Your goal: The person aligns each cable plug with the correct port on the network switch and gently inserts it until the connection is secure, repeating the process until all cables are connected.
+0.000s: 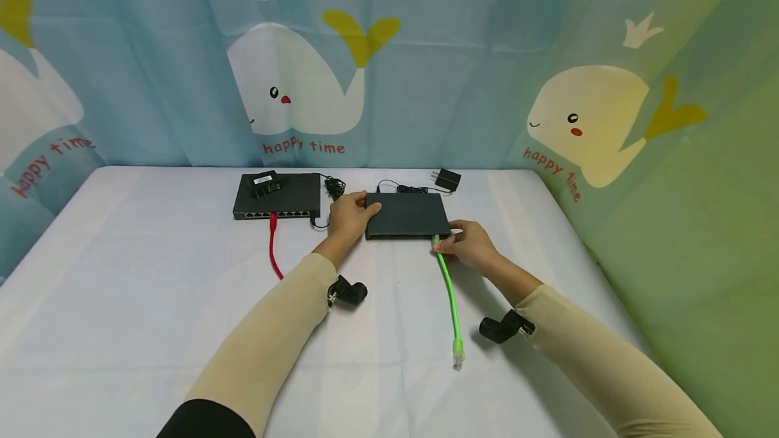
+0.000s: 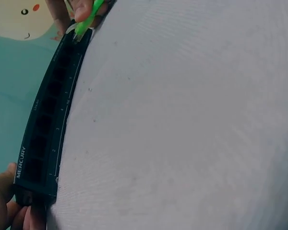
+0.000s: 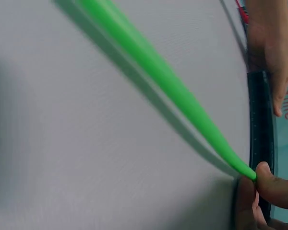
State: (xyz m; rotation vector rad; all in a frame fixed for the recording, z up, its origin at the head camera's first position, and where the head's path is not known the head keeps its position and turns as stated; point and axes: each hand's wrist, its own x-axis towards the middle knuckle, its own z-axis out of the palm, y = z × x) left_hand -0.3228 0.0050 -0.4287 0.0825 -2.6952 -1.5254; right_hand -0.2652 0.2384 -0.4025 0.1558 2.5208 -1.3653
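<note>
A black network switch (image 1: 406, 215) lies on the table, its row of ports facing the person. My left hand (image 1: 351, 217) grips its left end, thumb over the top edge. At the other end, my right hand (image 1: 467, 245) pinches the upper plug of a short green network cable (image 1: 450, 293). In the left wrist view the green plug (image 2: 80, 29) is right at the last port of the row, beside the fingers. The cable's other clear plug (image 1: 458, 361) points toward the person.
To the left sits another black switch (image 1: 298, 193) with a red cable (image 1: 273, 249) plugged into its front and a black power adapter (image 1: 264, 184) on top. A second adapter (image 1: 447, 180) with its thin cord lies behind the held switch. A whale-print curtain (image 1: 438, 86) hangs behind the table.
</note>
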